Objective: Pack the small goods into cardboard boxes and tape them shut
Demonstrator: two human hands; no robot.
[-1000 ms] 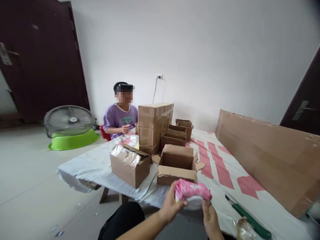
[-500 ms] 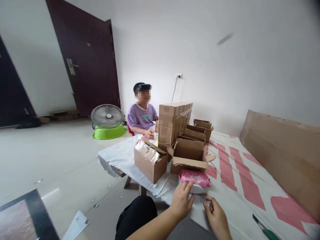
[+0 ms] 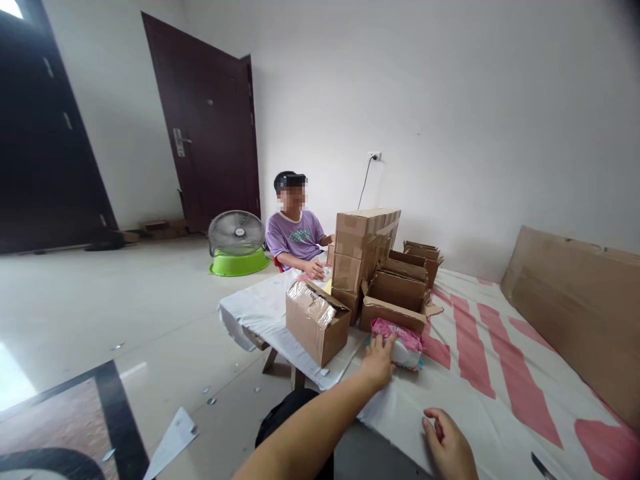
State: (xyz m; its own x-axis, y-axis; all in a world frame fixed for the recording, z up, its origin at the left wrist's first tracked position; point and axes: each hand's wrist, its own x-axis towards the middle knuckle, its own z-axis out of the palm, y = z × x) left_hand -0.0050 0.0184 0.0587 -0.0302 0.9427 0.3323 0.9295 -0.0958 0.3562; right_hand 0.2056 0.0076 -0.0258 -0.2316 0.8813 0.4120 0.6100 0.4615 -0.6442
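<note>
A pink soft pack of wet wipes (image 3: 407,338) stands on its side on the table, its white lid facing me. It is close against the front of an open cardboard box (image 3: 393,318). My left hand (image 3: 380,360) reaches across with fingers apart, their tips resting on the pack's left part. Its thumb is hidden. Nearer to me, my right hand (image 3: 450,443) hovers over or rests on the cloth, loosely curled with a gap between thumb and fingers, and nothing in it. At the lower right edge lies a knife (image 3: 543,465), partly cut off.
Left of the pack stands a taped cardboard box (image 3: 317,323). Stacked boxes (image 3: 367,233) and more open boxes (image 3: 423,252) run behind. A co-worker (image 3: 300,233) sits at the far side. A cardboard sheet (image 3: 575,313) leans at right; a fan (image 3: 239,233) stands on the floor.
The view has swung left. The pack has turned so that more of its lid side shows, with my left hand still on it. My right hand is now farther from the pack.
</note>
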